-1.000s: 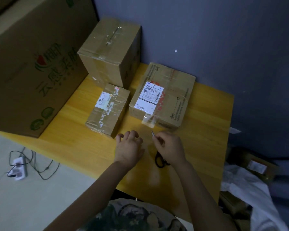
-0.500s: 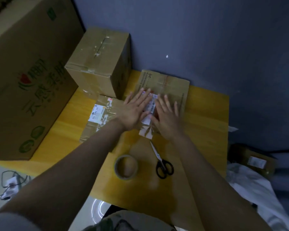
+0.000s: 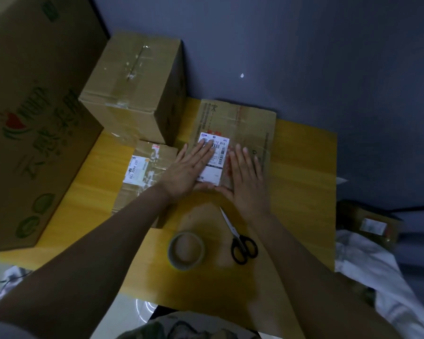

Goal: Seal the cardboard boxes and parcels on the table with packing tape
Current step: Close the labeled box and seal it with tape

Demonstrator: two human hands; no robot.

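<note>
Pressing flat, fingers straight — left hand [image 3: 190,171] and right hand [image 3: 249,184] smooth the glossy-taped cardboard parcel [image 3: 245,123].

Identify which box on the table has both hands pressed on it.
The wide flat box right of the tall box: left hand and right hand lie open on its top.

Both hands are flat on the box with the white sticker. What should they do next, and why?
Probably slide the left hand and right hand outward across the parcel to rub its tape down: both lie flat on top, the left over the label. The tape roll and scissors lie untouched nearby.
</note>
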